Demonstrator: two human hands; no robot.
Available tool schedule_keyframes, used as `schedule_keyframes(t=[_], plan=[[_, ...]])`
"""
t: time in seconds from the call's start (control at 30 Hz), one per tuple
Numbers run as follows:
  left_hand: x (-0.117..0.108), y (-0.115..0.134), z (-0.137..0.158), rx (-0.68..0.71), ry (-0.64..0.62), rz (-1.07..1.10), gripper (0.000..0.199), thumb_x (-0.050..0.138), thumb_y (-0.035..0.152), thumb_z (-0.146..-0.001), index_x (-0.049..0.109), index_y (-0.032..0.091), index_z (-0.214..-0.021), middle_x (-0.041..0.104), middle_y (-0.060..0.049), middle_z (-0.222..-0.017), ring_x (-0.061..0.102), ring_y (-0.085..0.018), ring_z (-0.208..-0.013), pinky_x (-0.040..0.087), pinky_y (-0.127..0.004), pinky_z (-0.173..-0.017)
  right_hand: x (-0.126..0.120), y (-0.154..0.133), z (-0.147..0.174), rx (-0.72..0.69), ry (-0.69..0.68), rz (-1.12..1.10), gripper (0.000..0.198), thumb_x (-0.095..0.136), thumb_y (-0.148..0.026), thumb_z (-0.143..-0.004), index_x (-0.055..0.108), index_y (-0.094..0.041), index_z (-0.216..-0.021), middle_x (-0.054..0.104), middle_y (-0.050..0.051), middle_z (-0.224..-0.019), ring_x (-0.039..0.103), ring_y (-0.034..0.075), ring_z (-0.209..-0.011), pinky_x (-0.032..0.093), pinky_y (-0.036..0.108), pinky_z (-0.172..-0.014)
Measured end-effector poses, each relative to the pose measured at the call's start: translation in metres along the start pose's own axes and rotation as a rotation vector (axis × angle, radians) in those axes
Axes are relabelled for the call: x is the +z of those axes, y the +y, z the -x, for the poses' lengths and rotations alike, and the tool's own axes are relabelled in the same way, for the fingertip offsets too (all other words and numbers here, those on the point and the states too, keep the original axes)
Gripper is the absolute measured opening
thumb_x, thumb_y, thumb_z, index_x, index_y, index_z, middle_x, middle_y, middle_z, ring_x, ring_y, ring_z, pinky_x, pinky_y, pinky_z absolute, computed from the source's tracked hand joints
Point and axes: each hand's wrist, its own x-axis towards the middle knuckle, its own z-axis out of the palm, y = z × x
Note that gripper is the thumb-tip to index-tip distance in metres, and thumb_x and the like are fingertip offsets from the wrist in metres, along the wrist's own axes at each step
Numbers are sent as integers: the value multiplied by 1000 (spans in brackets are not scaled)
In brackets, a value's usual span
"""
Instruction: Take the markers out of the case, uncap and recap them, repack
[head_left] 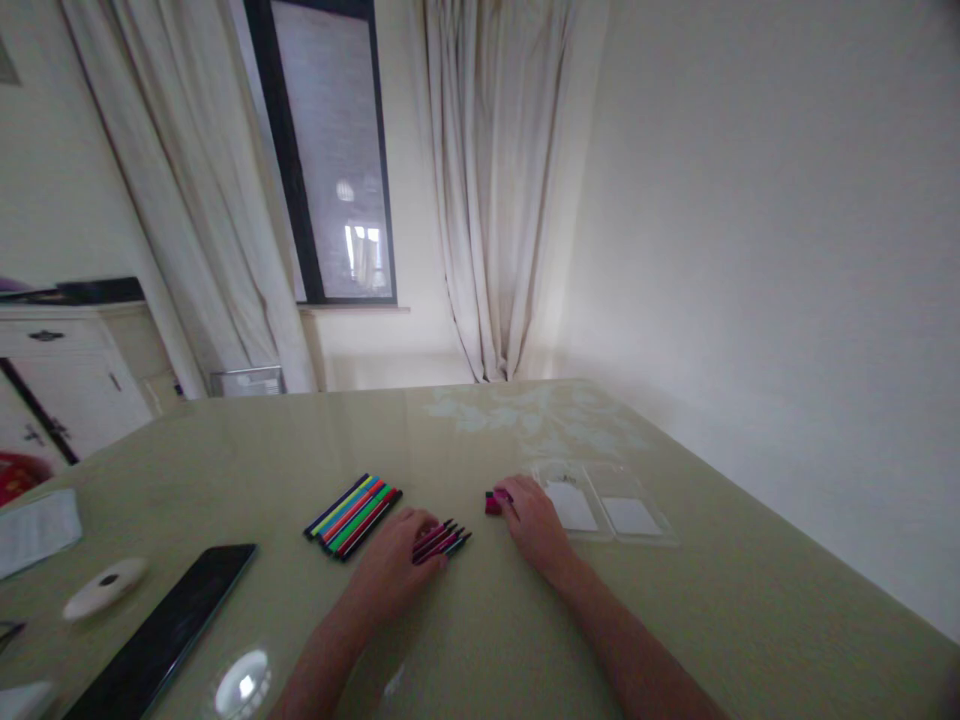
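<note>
1. Tablet (165, 630) lies on the desk (480, 640), near the left forearm. An elbow swinging outward could nudge it.
2. Coloured pens (352, 517) lie side by side in a slanted row, just beside the left hand. Barrels look round; a brushing knuckle could set some rolling.
3. Left hand (394, 560): grip curled around a bundle of dark pens (442, 541), narrow ends to the right. Ends sit unevenly; too loose a hold could let one slip, too hard a squeeze could fan them out.
4. Pink piece (493, 502) sits at the right fingertips, apart from the bundle. Small; a sliding finger could flick it away.
5. Right hand (536, 525): touching that piece; cannot tell whether pinching or merely resting.
6. Clear case (666, 532) lies just beyond; a rightward sweep could shift it.
</note>
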Motion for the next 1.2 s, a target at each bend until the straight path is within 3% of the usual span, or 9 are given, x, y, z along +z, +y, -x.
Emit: schedule_keyframes(t=[0.2,0.5,0.73,0.97,1.2], plan=[[-1,-2,0,7,5,-2,33,64,30,-82,66,19,-113,68,-9,-112,64,-25,-104,47,-35,-93,5,2,-1,-21,-4,-28,19,51,-17,-102,70,-19,-105,74,8,-104,65,23,-101,48,33,-92],[2,-10,-2,-10,55,10,30,63,29,-84,67,19,-112,70,-9,-115,64,-24,-107,47,-35,-95,0,-3,5,-85,-62,1,8,63,-16,-96,70,-19,-95,73,6,-96,65,21,-93,46,30,-84],[-8,-23,-8,-116,126,37,36,54,44,-95,68,18,-114,74,-11,-113,68,-26,-106,50,-37,-93,-5,-5,8,-104,-104,-8,5,66,-16,-93,70,-19,-91,73,4,-92,64,20,-87,45,30,-82],[-28,-42,-4,-291,309,-394,19,51,30,-96,68,21,-99,73,-9,-106,68,-28,-103,49,-38,-88,-6,-4,7,-59,-103,16,4,68,-17,-92,70,-20,-90,72,6,-98,64,22,-96,46,31,-88],[-25,-46,-2,-347,260,-404,14,57,28,-94,68,22,-98,74,-8,-104,68,-27,-103,50,-37,-87,4,-4,0,6,-66,77,6,65,-17,-94,71,-19,-92,70,8,-98,65,23,-95,49,33,-87]])
